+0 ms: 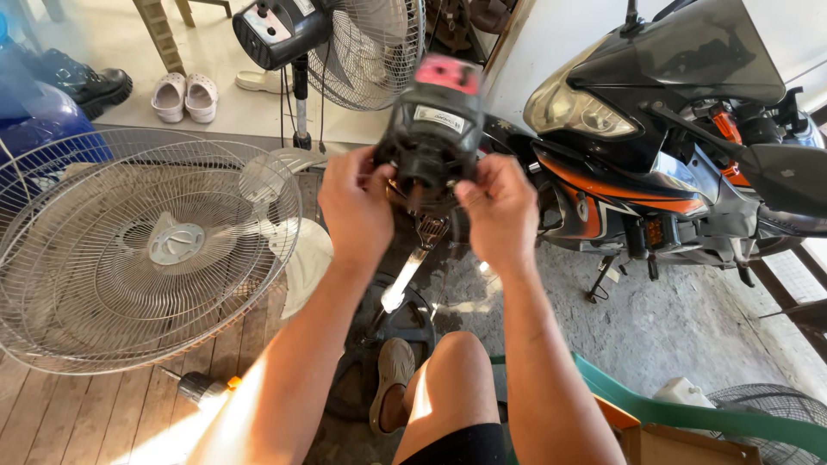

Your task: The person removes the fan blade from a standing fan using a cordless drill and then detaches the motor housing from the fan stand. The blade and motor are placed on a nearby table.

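Presently, a black fan motor housing [433,129] is held up at chest height, above its chromed stand pole [407,277] and round base [383,340], gripped on both sides. Left hand [355,211] and right hand [498,207] are closed around the lower edge, fingers curled under beside the protruding shaft. The grip is best kept even, so the housing is not tilted or dropped. Listed nearby: wire fan guard [138,250] on the plank floor, white blade [297,250], second standing fan [345,43], motorcycle [663,146], screwdriver [205,388].
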